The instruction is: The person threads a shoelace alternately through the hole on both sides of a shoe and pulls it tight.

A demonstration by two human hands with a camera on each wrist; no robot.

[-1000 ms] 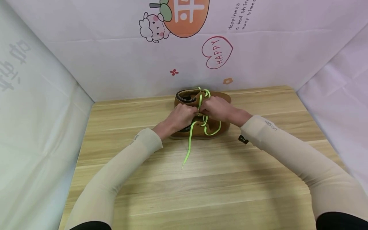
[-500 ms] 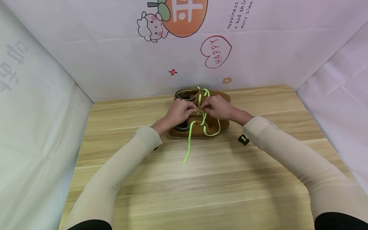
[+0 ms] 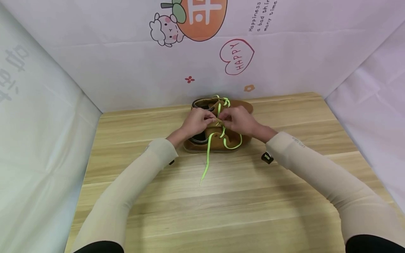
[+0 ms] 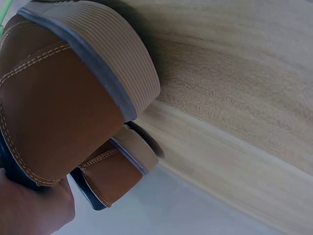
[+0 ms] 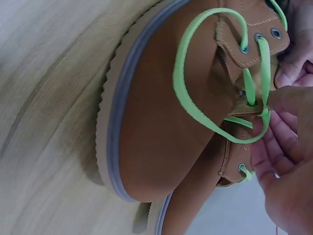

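Observation:
Two brown lace-up shoes stand side by side, toes to the right. In the head view, the near shoe [image 3: 216,144] has a neon-green shoelace [image 3: 207,162], one end trailing onto the table. My left hand [image 3: 196,123] pinches the edge of this shoe's far eyelet flap with thumb and fingers. Close by, my right hand [image 3: 241,122] pinches the lace where it passes an eyelet. The right wrist view shows those right fingers [image 5: 279,139] on the lace and a loop of lace [image 5: 181,88] over the toe. The left wrist view shows mainly the near shoe's heel [image 4: 58,107].
Behind the near shoe stands the far shoe [image 3: 243,104], its green lace tied. The wooden table [image 3: 221,211] reaches a printed white backdrop [image 3: 133,70]. White cloth also hangs at both sides. A small black device [image 3: 267,158] sits under the right wrist.
My hands were close together, knuckles up, a second ago. The fingers have since parted slightly, baring the flap edge between them. The trailing lace end lies almost unchanged.

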